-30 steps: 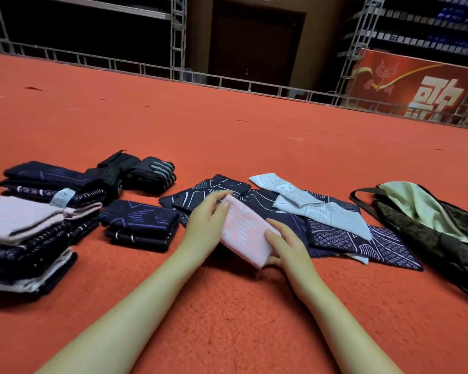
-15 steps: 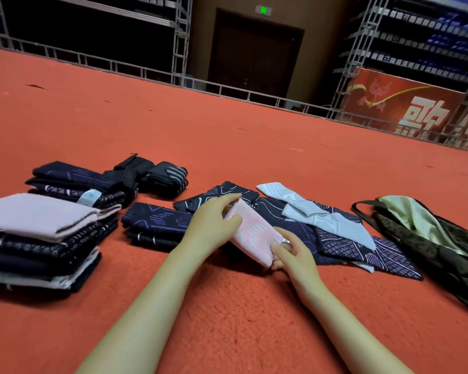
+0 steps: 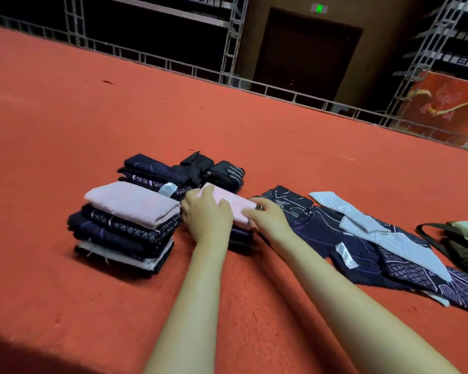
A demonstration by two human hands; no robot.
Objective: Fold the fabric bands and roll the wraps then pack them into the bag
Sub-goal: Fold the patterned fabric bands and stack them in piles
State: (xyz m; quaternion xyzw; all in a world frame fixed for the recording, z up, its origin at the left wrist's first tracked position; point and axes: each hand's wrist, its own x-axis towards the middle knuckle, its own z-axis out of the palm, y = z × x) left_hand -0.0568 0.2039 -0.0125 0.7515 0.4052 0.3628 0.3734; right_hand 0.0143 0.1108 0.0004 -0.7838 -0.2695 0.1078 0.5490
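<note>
A folded pink fabric band (image 3: 234, 205) lies on top of a small stack of dark folded bands (image 3: 241, 238). My left hand (image 3: 204, 215) grips its left end and my right hand (image 3: 265, 218) holds its right end. To the left stands a taller stack of folded bands (image 3: 125, 233) topped by a pale pink one. Behind it lie more dark folded bands (image 3: 149, 172) and rolled black wraps (image 3: 216, 171). Unfolded dark patterned and light grey bands (image 3: 362, 238) spread out on the right. The olive bag (image 3: 462, 244) lies at the far right edge.
Everything lies on a red carpet (image 3: 227, 117). A metal railing (image 3: 281, 90) and scaffold towers border the carpet at the back, with a dark door and a red banner (image 3: 449, 103) behind.
Both hands carried the folded pink band leftwards from over the loose bands and set it on the small dark stack. The camera view swung left too.
</note>
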